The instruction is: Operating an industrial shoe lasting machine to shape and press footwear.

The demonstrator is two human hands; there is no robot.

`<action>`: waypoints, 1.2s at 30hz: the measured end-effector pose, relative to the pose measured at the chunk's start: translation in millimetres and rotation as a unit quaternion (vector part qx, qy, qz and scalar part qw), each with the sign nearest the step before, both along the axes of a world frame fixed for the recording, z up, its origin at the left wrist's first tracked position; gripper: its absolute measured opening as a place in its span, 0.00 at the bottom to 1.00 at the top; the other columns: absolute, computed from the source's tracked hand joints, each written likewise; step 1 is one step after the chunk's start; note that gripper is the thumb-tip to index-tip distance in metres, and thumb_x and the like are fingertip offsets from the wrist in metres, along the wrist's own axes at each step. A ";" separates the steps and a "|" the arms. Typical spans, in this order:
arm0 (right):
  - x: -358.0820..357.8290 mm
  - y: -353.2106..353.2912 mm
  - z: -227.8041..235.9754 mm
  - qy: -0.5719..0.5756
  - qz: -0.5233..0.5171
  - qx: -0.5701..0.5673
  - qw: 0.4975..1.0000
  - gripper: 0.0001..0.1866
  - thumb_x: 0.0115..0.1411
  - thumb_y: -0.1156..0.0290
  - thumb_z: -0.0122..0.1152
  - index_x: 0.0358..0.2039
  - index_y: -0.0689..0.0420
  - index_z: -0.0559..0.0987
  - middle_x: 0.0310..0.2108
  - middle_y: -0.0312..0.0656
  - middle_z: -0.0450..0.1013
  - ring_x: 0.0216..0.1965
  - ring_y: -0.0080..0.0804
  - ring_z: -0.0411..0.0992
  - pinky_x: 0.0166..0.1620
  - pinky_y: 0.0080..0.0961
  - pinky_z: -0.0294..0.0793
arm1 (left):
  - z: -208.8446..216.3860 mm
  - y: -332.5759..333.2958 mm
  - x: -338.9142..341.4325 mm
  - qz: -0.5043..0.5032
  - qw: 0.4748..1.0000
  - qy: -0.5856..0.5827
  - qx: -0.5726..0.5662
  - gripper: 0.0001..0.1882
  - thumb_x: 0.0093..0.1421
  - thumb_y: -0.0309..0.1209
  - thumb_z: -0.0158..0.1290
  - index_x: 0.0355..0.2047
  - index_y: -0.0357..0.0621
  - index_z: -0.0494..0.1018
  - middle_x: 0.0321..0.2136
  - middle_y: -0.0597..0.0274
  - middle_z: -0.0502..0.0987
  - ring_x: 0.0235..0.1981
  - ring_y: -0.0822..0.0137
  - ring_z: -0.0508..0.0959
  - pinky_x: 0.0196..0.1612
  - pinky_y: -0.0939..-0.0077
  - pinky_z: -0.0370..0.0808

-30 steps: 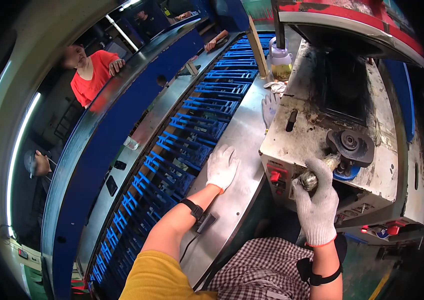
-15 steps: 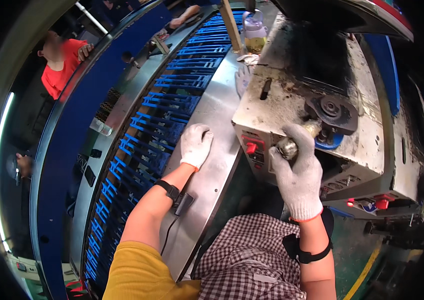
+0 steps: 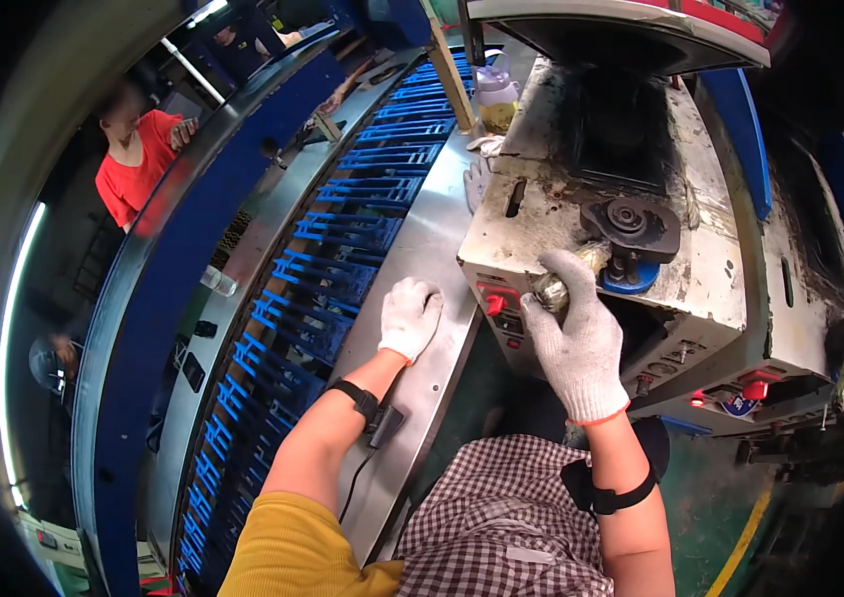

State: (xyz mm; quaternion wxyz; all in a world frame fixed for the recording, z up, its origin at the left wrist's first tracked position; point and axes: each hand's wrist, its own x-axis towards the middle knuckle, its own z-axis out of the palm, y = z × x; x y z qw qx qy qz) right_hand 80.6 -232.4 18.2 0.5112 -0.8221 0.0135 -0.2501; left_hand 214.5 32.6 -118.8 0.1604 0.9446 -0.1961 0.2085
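Observation:
My right hand (image 3: pixel 576 333), in a white knit glove, is wrapped round a lever handle (image 3: pixel 593 256) bound in shiny, yellowish tape. The handle joins a dark metal pivot block (image 3: pixel 627 215) on top of a grimy white machine (image 3: pixel 496 231). Also gloved, my left hand (image 3: pixel 410 318) rests on a bare metal ledge (image 3: pixel 422 386) with its fingers curled in. Nothing shows in that hand, though its palm faces away. A red switch (image 3: pixel 494 304) sits on the machine's front, left of my right hand.
Left of the ledge runs a conveyor of blue slats (image 3: pixel 294 267). A drink bottle (image 3: pixel 494 98) and a loose glove (image 3: pixel 476 183) lie beyond my left hand. A raised lid (image 3: pixel 621 40) overhangs the machine. A person in red (image 3: pixel 138 164) stands across the conveyor.
The whole view has shifted a little, bringing more of the raised lid into sight. My right hand keeps its hold on the lever handle, and my left hand stays on the ledge.

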 end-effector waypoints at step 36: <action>-0.7 -3.0 -0.8 -0.004 0.002 -0.012 1.000 0.24 0.59 0.65 0.67 0.57 0.48 0.76 0.43 0.51 0.80 0.43 0.51 0.81 0.45 0.38 0.79 | -7.7 4.3 0.8 -0.008 1.000 -0.013 0.009 0.06 0.61 0.31 0.55 0.38 0.47 0.78 0.38 0.54 0.78 0.44 0.48 0.77 0.48 0.54 0.73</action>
